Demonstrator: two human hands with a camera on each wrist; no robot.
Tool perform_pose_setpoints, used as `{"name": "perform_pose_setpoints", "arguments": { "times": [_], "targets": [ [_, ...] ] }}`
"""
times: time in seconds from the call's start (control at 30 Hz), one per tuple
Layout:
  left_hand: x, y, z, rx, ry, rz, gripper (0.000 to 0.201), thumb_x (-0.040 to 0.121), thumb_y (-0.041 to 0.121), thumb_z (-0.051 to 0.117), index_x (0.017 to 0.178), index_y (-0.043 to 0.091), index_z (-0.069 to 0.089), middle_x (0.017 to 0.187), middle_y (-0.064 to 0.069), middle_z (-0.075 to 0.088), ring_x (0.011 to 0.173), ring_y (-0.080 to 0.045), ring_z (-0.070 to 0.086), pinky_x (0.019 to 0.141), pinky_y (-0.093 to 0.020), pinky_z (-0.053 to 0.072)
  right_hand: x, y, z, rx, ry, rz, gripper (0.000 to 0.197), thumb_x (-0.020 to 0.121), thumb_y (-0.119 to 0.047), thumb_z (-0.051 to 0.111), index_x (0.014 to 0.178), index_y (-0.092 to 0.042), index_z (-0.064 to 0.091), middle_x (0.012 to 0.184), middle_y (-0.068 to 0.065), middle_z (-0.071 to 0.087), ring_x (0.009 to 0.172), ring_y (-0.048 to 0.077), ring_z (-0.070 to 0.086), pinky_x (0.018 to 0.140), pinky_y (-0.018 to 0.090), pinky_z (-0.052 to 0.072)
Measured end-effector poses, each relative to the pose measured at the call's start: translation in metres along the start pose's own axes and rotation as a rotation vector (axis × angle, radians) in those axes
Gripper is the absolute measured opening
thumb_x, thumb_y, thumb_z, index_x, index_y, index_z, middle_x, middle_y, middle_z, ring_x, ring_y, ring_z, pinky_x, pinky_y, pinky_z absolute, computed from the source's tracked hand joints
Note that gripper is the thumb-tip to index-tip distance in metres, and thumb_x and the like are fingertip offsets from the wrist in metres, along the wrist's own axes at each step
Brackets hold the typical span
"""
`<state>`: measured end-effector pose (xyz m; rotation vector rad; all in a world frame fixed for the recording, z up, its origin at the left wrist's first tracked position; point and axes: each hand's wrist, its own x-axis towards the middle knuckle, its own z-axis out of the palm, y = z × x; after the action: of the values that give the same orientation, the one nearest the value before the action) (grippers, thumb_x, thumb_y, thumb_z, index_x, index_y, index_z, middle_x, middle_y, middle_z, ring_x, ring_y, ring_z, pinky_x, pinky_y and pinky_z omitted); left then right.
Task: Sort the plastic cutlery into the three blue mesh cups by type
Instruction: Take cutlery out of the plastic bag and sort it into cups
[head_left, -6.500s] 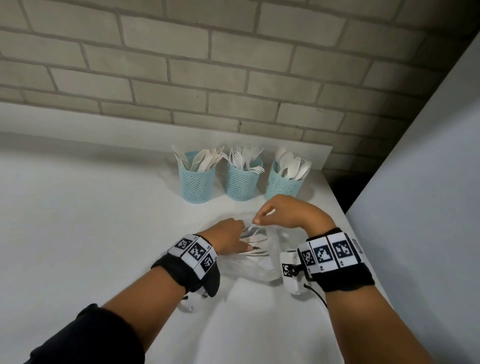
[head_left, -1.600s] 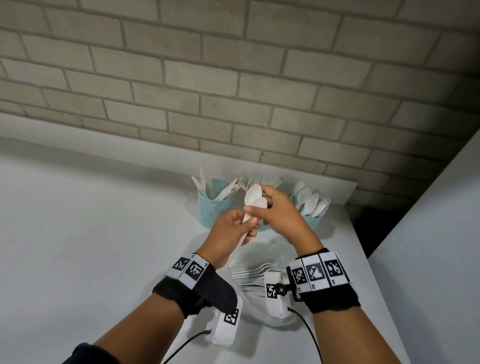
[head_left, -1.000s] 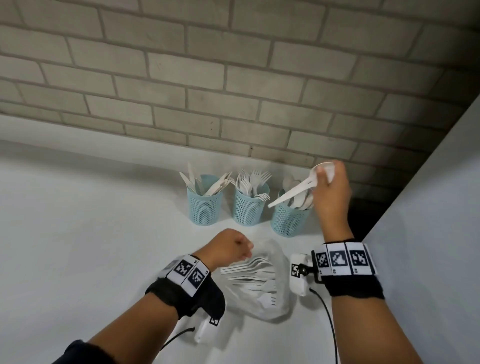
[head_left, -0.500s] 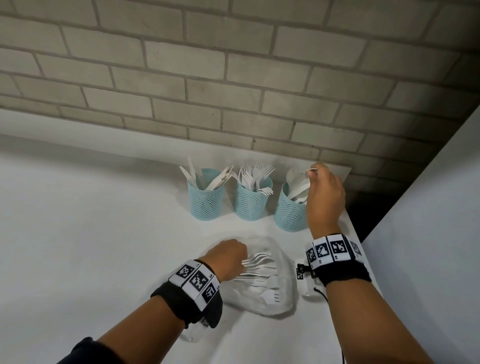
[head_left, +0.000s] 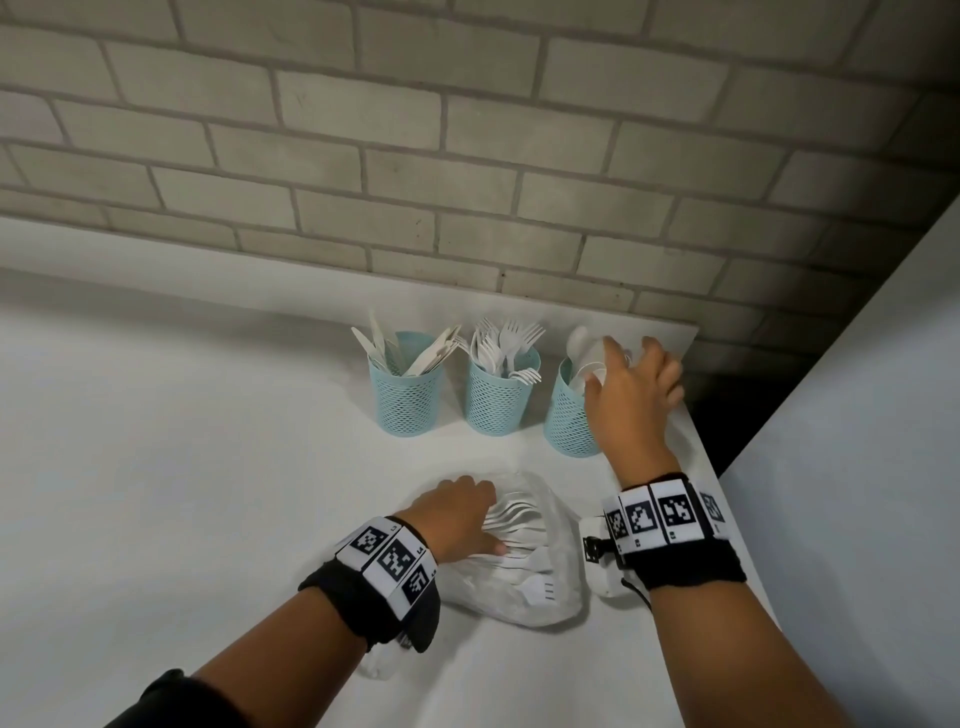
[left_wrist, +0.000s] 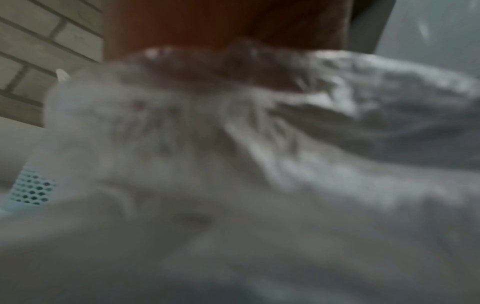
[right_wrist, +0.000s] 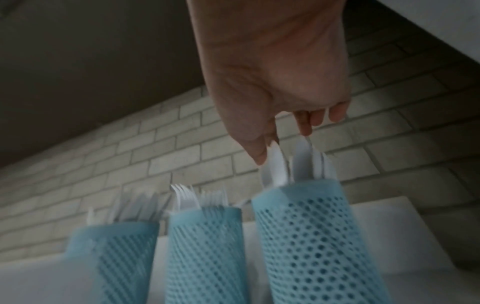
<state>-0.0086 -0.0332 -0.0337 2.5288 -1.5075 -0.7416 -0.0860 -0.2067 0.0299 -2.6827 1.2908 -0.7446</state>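
Observation:
Three blue mesh cups stand in a row at the back of the white table. The left cup (head_left: 406, 387) holds knives, the middle cup (head_left: 498, 387) forks, the right cup (head_left: 569, 410) spoons (right_wrist: 311, 164). My right hand (head_left: 631, 384) hovers over the right cup (right_wrist: 311, 236) with its fingers spread and nothing in them; the thumb tip brushes a spoon top. My left hand (head_left: 457, 514) rests at the mouth of a clear plastic bag (head_left: 540, 597) of white forks (head_left: 511, 519), fingers curled on the plastic. The left wrist view is blurred plastic.
A grey brick wall (head_left: 467, 156) and a low white ledge (head_left: 649, 327) run behind the cups. The table's right edge (head_left: 727, 519) is close to my right wrist, with a dark gap and a white panel (head_left: 857, 467) beyond it.
My right hand carried a spoon to the right cup, lowered it in and let go; its fingers are now spread. The left hand stayed on the bag.

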Motion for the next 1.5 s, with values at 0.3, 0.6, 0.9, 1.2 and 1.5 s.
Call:
{"name": "perform_pose_setpoints", "arguments": {
  "times": [0.3,0.6,0.9,1.2,1.5],
  "targets": [
    [-0.004,0.002,-0.002,0.128,0.014,0.052,0.059,0.083,0.045,0.063,0.134,0.020,0.046,0.128,-0.007,0.049,0.119,-0.027,0.048,0.098,-0.037,0.042,-0.048,-0.018,-0.017,0.057,-0.768,-0.294,0.019,0.083,-0.036,0.066,0.101,-0.033,0.071,0.127,0.003,0.050,0.123,0.027,0.037,0.104,0.040,0.033],
    [-0.009,0.012,-0.004,0.378,0.085,0.075,0.052,0.088,0.044,0.056,0.123,0.007,0.051,0.128,-0.011,0.041,0.123,-0.029,0.036,0.093,-0.040,0.040,-0.070,-0.007,-0.004,-0.017,-0.875,-0.211,0.031,0.085,-0.023,0.065,0.116,-0.021,0.064,0.126,0.002,0.057,0.114,0.020,0.054,0.093,0.029,0.041],
    [-0.016,0.013,0.001,0.407,0.071,0.116,0.039,0.090,0.023,0.049,0.123,0.003,0.043,0.123,-0.014,0.049,0.110,-0.031,0.052,0.085,-0.037,0.044,-0.074,0.005,0.001,-0.056,-0.806,-0.165,0.032,0.087,-0.015,0.061,0.119,-0.021,0.061,0.127,0.003,0.057,0.112,0.022,0.055,0.093,0.032,0.045],
    [-0.009,0.000,0.001,0.304,-0.027,0.157,0.042,0.090,0.031,0.049,0.123,0.006,0.048,0.124,-0.014,0.051,0.113,-0.030,0.051,0.093,-0.039,0.044,-0.075,0.004,-0.001,-0.023,-0.787,-0.159,0.033,0.087,-0.005,0.051,0.113,-0.021,0.064,0.125,0.004,0.059,0.110,0.023,0.057,0.095,0.033,0.046],
    [-0.009,-0.006,-0.004,0.221,-0.019,0.184,0.029,0.091,0.028,0.051,0.107,0.003,0.055,0.110,-0.012,0.058,0.106,-0.028,0.054,0.083,-0.033,0.040,-0.074,0.006,0.001,0.007,-0.755,-0.164,0.031,0.087,-0.010,0.056,0.115,-0.020,0.063,0.125,0.003,0.059,0.111,0.021,0.057,0.096,0.033,0.045]
  ]
}}
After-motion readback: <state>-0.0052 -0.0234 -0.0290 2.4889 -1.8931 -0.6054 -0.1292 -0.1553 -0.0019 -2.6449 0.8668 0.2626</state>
